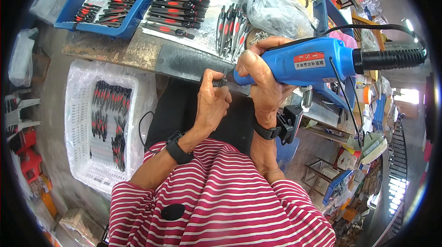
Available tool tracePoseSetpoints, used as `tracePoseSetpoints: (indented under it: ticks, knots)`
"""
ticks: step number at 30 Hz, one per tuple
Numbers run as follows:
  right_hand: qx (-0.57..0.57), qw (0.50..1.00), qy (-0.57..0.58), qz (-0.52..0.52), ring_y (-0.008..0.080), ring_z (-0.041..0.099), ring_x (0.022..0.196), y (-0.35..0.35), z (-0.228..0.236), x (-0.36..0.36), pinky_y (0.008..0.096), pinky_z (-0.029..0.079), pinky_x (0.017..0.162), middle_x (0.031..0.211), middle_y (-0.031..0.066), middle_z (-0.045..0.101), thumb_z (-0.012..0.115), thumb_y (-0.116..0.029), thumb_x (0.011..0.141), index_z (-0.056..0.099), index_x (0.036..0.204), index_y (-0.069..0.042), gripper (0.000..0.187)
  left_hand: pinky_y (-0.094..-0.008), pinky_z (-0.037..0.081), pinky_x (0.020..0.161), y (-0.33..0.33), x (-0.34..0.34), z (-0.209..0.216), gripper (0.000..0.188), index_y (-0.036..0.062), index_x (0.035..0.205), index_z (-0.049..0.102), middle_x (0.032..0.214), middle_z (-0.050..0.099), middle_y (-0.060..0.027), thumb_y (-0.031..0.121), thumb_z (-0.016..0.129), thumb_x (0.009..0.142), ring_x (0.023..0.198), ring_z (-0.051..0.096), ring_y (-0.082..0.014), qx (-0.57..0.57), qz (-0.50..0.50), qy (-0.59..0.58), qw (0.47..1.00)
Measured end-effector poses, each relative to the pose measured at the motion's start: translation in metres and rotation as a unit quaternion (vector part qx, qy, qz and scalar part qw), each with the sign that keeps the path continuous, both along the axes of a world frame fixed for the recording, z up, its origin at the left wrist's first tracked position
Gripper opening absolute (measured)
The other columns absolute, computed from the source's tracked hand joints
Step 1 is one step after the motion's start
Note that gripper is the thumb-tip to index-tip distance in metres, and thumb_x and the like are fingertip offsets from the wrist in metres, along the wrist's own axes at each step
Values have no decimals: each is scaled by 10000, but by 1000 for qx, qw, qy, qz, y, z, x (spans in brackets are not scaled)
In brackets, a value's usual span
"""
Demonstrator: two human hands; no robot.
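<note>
My right hand [266,79] is wrapped around a blue electric screwdriver [309,74], held level with its nose pointing left. Just off that nose, my left hand [212,102] is closed in a pinch on a small dark piece [223,80], mostly hidden by the fingers. Both hands are above my lap at the table's front edge, beside a dark metal plate [182,62]. Beyond them, several slim black tools with red inlays [230,28] lie loosely together. A round dish of small metal screws [258,37] sits partly behind my right hand.
More black-and-red tools [179,5] lie stacked on the table, left of a clear plastic bag [278,9]. A blue tray [124,31] holds others at the far left. On the floor, a plastic-lined white crate [76,122] contains more. A black cable [368,26] loops from the screwdriver.
</note>
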State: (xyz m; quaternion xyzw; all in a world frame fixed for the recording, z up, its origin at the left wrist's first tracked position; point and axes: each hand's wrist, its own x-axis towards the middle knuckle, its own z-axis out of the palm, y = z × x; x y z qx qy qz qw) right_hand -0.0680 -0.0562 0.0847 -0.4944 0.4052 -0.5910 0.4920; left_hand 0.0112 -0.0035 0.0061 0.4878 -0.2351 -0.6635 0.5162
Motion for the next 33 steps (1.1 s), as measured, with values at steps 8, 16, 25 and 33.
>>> tracePoseSetpoints:
  ticks: [8, 16, 25, 33]
  knots:
    - [-20, 1000, 16, -4, 96, 530, 881, 0, -2, 1, 228, 418, 794, 979, 33, 567, 734, -85, 709, 492, 1061, 28, 442, -211, 332, 355, 0, 1, -1, 224, 66, 1025, 351, 581, 485, -24, -14, 434, 832, 439, 413, -59, -6, -6, -7, 1000]
    - [-14, 1000, 20, -19, 89, 532, 849, -2, -3, 2, 230, 429, 770, 932, 25, 573, 743, -47, 687, 500, 1043, 25, 438, -214, 323, 348, 0, 1, -2, 211, 71, 1018, 355, 573, 483, -25, -12, 427, 838, 435, 411, -60, 0, -4, 9, 1000]
    - [-17, 1000, 19, -15, 97, 534, 850, -3, -8, -1, 239, 435, 758, 944, 48, 577, 733, -11, 677, 501, 1028, 31, 422, -223, 323, 346, -1, 1, 0, 208, 76, 1015, 361, 568, 489, -28, -10, 425, 836, 432, 414, -63, 10, -5, 4, 1000]
    - [-42, 980, 187, -50, 158, 520, 835, -3, -16, 9, 274, 424, 749, 960, 105, 541, 659, -11, 720, 458, 1020, 30, 363, -250, 355, 398, 0, -3, -9, 235, 69, 1010, 367, 539, 484, -35, -36, 450, 816, 449, 450, -78, -43, 15, -69, 997]
